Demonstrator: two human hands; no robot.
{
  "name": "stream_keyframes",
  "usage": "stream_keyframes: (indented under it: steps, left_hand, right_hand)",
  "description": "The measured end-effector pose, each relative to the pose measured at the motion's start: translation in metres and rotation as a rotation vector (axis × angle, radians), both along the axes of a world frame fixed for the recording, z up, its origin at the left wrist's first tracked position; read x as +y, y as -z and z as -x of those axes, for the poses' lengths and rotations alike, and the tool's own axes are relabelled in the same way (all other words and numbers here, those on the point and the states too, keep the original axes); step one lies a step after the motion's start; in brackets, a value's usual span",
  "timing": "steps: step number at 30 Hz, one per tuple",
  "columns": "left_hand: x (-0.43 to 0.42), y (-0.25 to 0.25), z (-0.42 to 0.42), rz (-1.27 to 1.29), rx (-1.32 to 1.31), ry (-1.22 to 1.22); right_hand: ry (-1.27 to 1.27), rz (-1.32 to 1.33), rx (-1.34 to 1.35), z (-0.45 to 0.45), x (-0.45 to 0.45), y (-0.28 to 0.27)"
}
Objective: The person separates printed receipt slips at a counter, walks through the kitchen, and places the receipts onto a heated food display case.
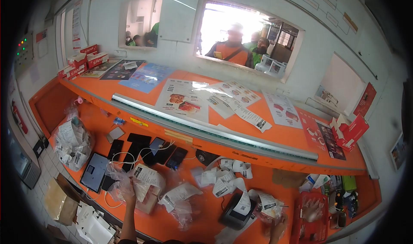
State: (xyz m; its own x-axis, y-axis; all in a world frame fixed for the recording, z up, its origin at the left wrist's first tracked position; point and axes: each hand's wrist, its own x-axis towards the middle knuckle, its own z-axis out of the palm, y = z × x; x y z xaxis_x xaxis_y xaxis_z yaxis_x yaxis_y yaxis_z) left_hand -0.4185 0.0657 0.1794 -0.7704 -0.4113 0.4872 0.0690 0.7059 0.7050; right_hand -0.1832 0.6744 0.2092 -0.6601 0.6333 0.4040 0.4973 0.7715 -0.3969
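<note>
My left hand [129, 196] is closed on a clear plastic bag [148, 190], which has a printed receipt [147, 175] on it and a box-like shape inside. On the right, my right hand [278, 227] grips the side of another clear bag [267, 216], also topped with a receipt [269, 202]; its fingers are partly hidden. A third clear bag [186, 211] with a long receipt [178, 195] lies between my hands. Beside the right bag stands a black receipt printer [234, 216], with a long curl of printed paper [224, 184] trailing behind it.
A tablet [94, 171] and several phones [176, 158] with white cables lie on the left. A bag full of receipts [74, 142] stands at the far left. The red basket [307, 196] is at right. An orange raised shelf [150, 99] crosses ahead; people stand beyond the window.
</note>
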Motion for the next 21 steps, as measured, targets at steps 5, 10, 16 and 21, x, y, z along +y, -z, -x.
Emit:
stream_keyframes:
  steps: [5,10,16,21]
  left_hand:
    - [0.008,-0.011,-0.003,-0.088,0.121,0.035]
    - [-0.011,0.012,-0.001,-0.353,-0.186,0.047]
    - [-0.024,-0.030,-0.028,-0.557,-0.182,0.185]
    - [-0.027,-0.020,-0.033,-0.607,-0.307,0.169]
  right_hand:
    - [0.018,-0.050,0.018,0.002,0.007,0.013]
    - [0.029,0.073,-0.176,0.002,0.001,-0.010]
    - [0.176,-0.163,-0.290,0.042,-0.031,-0.042]
    - [-0.434,0.163,0.031,0.105,-0.140,-0.099]
